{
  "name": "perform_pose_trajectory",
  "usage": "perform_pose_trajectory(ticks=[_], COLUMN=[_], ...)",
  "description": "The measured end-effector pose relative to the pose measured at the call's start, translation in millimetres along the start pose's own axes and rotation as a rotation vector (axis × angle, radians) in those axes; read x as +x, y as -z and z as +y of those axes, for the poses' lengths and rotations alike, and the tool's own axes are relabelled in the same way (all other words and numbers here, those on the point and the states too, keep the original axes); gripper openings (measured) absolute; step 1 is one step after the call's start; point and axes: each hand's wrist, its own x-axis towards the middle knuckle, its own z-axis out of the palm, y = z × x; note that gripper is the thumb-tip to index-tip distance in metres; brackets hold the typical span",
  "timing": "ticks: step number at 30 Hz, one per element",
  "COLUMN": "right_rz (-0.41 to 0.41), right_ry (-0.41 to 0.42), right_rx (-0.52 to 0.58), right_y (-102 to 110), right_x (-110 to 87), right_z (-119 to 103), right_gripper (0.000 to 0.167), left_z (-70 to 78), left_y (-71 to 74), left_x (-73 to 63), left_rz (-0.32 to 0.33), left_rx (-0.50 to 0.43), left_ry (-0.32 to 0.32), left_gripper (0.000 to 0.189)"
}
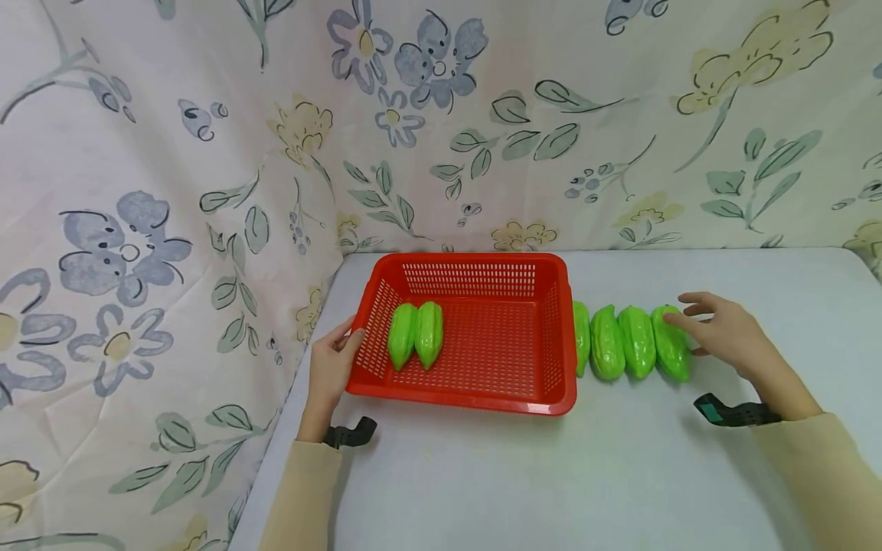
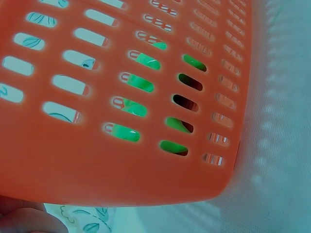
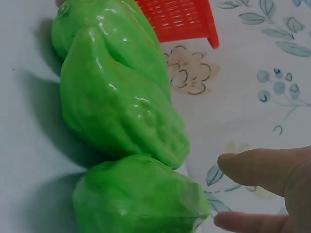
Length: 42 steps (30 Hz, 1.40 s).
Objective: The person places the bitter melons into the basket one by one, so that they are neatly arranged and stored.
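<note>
My left hand [image 1: 329,371] grips the left rim of a red perforated plastic basket [image 1: 455,398], thumb over the edge. Inside it, at the left, two glossy green fruits [image 1: 429,337], long and ridged like plastic models, lie side by side. To the basket's right stands a row of several more, the leftmost partly hidden by the basket wall. My right hand [image 1: 730,333] is at the rightmost green fruit [image 1: 674,353], thumb and fingers spread. In the right wrist view, its fingers stand apart beside the nearest green fruit [image 3: 141,199].
The basket sits on a white table [image 1: 496,482], near its back edge. Floral cloth [image 1: 441,153] hangs along the back and left sides. Black bands [image 1: 744,413] with small cameras are worn on both wrists, below beige sleeves.
</note>
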Motion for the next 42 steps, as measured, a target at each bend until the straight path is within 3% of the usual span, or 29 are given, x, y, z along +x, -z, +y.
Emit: perform_pose_trajectory(ticks=[17, 42], right_rz=[-0.065, -0.032], right_ry=[-0.013, -0.013], right_rx=[-0.041, -0.045], right_y=[-7, -11], right_x=[6.6, 6.9], right_z=[4, 10], right_gripper=[0.076, 0.078], left_z=[0.1, 1.3], left_y=[-0.3, -1.8], left_x=[-0.2, -1.7], left_rz=[0.020, 0.022], left_rx=[0.009, -0.004], left_ry=[-0.008, -0.025], left_gripper=[0.051, 0.050])
